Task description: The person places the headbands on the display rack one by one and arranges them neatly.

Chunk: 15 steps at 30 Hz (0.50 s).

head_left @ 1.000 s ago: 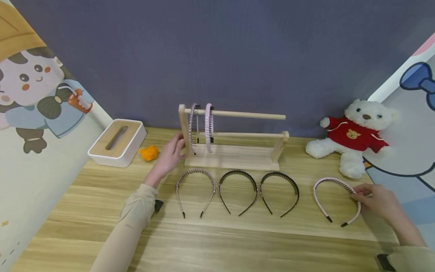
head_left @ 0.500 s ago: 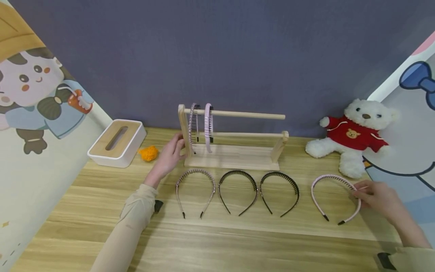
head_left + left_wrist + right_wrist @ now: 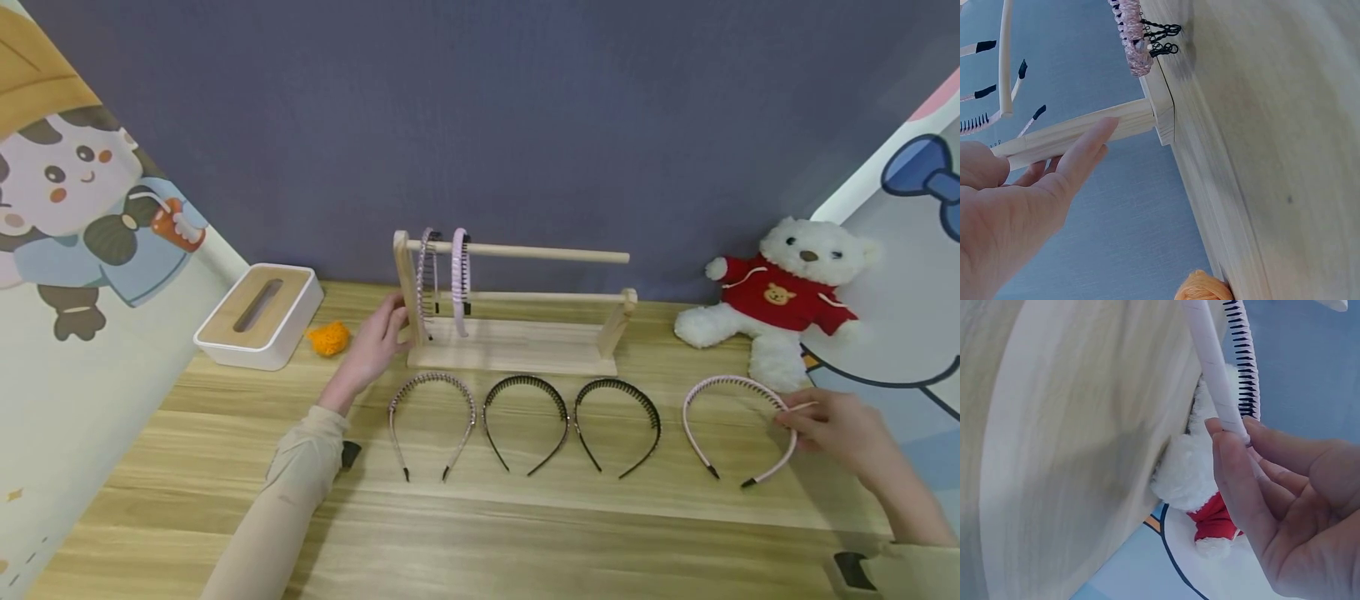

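My right hand [image 3: 843, 429] pinches a pale pink toothed headband [image 3: 697, 396] by its right side, between thumb and fingers. Its two dark tips point toward me, and the right wrist view shows the band [image 3: 1213, 369] raised beside the tabletop. My left hand [image 3: 375, 337] holds the left upright [image 3: 1132, 119] of a wooden headband stand [image 3: 517, 354]. On the stand's upper rod hang a braided pinkish headband [image 3: 422, 283] and a light pink one [image 3: 458, 283]. In front of it lie a mauve beaded headband [image 3: 395, 400] and two black toothed headbands [image 3: 564, 404] [image 3: 654, 408].
A white tissue box [image 3: 247, 357] with a wooden lid stands at the back left, beside a small orange bundle [image 3: 328, 338]. At the back right sits a white teddy bear [image 3: 780, 304] in a red sweater, near my right hand. A dark wall [image 3: 525, 125] closes off the back.
My right hand and the pale pink headband have moved slightly away from me and to the left. The left hand, the stand and the other headbands have stayed in place.
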Each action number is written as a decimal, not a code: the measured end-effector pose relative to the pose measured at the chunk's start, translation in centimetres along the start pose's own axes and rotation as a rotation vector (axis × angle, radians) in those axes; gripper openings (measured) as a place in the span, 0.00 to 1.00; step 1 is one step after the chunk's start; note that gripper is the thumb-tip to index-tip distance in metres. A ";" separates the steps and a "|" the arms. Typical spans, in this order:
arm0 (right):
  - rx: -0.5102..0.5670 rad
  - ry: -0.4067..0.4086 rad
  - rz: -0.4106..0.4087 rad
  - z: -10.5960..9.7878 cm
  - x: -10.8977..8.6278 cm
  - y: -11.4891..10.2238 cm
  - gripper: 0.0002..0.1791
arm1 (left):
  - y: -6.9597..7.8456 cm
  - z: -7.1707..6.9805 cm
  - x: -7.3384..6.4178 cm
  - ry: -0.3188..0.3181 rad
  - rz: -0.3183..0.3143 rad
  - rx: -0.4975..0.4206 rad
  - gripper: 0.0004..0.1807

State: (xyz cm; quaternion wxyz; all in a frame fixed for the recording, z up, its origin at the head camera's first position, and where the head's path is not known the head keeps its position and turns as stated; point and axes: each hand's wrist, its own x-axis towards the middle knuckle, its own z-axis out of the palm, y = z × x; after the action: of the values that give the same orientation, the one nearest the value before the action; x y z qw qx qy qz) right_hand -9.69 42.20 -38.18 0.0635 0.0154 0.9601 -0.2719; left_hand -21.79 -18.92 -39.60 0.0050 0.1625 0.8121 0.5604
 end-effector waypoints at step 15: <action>0.031 0.042 0.035 -0.6 -0.2 -2.4 0.16 | 0.0 0.0 0.0 0.006 -0.011 0.013 0.25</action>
State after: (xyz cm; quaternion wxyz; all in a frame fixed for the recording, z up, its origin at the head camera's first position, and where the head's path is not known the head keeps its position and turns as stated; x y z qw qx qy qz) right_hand -9.68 40.49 -36.42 0.0481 0.0389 0.9565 -0.2851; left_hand -21.78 -18.94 -39.62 0.0045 0.1564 0.8167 0.5555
